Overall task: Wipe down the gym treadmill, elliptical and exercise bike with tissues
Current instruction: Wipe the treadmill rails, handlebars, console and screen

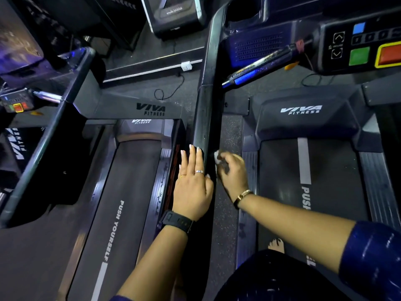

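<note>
The person stands on the right treadmill (321, 118), one bare foot (276, 245) showing on its dark belt, and leans toward the black side rail (206, 118) that runs from the lower middle of the view up to the console (364, 46). The left hand (192, 187) lies flat on the top and left face of this rail, its fingers straight and close together with the tips pointing up the rail, holding nothing. It wears a silver ring (199, 171) on one finger and a thin gold one beside it, with a black watch (178, 220) on the wrist. The right hand (233, 172) is just across the rail from it, its fingers curled round a crumpled white tissue (217, 156). The tissue is pressed against the rail's right edge, and only a small wad of it shows past the fingertips. A slim gold watch (242, 197) sits on the right wrist, and a dark blue patterned sleeve (373, 257) covers the upper arm. The two hands are near each other but apart, with the rail between them. To the left stands a second treadmill (134, 192), its belt printed with "PUSH YOURSELF" and its hood marked "VIVA FITNESS". On the console at upper right are a green button (359, 55) and a red button (390, 54) with a yellow border. A black cable (167, 92) loops on the speckled floor ahead, below a small white socket box (186, 66)
</note>
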